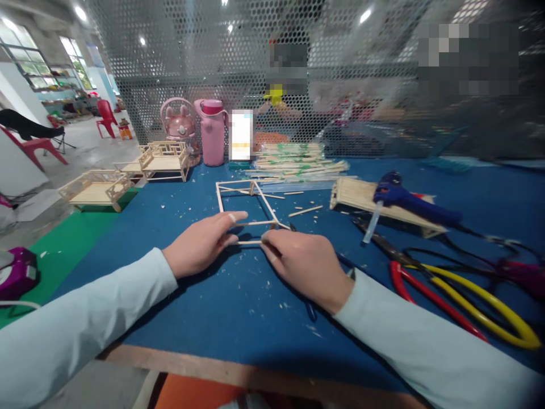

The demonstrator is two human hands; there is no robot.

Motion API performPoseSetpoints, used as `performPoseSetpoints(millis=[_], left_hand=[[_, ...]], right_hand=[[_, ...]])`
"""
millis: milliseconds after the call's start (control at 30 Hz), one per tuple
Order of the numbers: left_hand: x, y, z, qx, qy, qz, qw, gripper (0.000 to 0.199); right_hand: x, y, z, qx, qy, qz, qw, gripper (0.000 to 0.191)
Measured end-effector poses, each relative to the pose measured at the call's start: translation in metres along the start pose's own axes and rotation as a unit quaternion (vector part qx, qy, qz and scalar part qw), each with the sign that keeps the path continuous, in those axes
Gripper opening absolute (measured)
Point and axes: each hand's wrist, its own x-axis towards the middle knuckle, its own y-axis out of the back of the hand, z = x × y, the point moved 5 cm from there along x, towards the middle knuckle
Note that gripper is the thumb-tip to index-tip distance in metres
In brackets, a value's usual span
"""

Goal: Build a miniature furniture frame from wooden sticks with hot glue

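Note:
A small open frame of thin wooden sticks (266, 201) stands on the blue work surface in front of me. My left hand (204, 241) holds its near left corner, thumb and fingers closed around the stick ends. My right hand (304, 258) pinches the near right corner, with fingertips pressed together at the joint. Whether a smaller piece sits in that pinch is hidden. A dark slim object (312, 311) lies partly under my right hand; its kind cannot be made out. Loose sticks (305, 211) lie just beyond the frame.
At right, a blue glue gun (419, 205) rests across a wooden model (353, 196), near pliers with red and yellow handles (481, 295). Bundled sticks (293, 156), a lit phone (240, 135) and a pink bottle (213, 136) stand behind. Miniature wooden benches (164, 162) sit left.

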Motion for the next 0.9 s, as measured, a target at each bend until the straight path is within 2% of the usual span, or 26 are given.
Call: performPoseSetpoints(millis=[67, 167, 333, 400, 533, 667, 800, 900], left_hand=[[0.004, 0.0, -0.004, 0.009, 0.019, -0.016, 1.0, 0.037], [0.009, 0.0, -0.007, 0.009, 0.033, -0.01, 0.999, 0.034], [0.013, -0.004, 0.0, -0.038, 0.017, 0.021, 0.999, 0.032], [0.011, -0.003, 0.006, -0.066, 0.006, 0.041, 0.997, 0.029], [0.002, 0.005, 0.016, -0.125, -0.005, 0.094, 0.988, 0.03], [-0.006, 0.014, 0.018, -0.174, 0.022, 0.117, 0.977, 0.039], [-0.01, 0.017, 0.015, -0.133, 0.04, 0.124, 0.983, 0.034], [-0.011, 0.016, 0.014, -0.128, 0.038, 0.123, 0.983, 0.034]], right_hand=[[-0.004, 0.0, -0.004, 0.016, 0.047, -0.016, 0.999, 0.017], [-0.012, -0.001, -0.005, 0.031, 0.114, -0.047, 0.992, 0.017], [-0.022, 0.002, 0.017, 0.012, 0.079, -0.045, 0.996, 0.02], [-0.022, 0.006, 0.023, -0.007, 0.084, -0.035, 0.996, 0.025], [-0.011, 0.027, 0.016, -0.044, 0.13, 0.053, 0.989, 0.026], [-0.003, 0.048, 0.005, -0.046, 0.127, 0.149, 0.98, 0.021], [-0.007, 0.056, 0.008, 0.036, 0.1, 0.194, 0.975, 0.009], [-0.011, 0.053, 0.012, 0.05, 0.061, 0.202, 0.976, 0.009]])
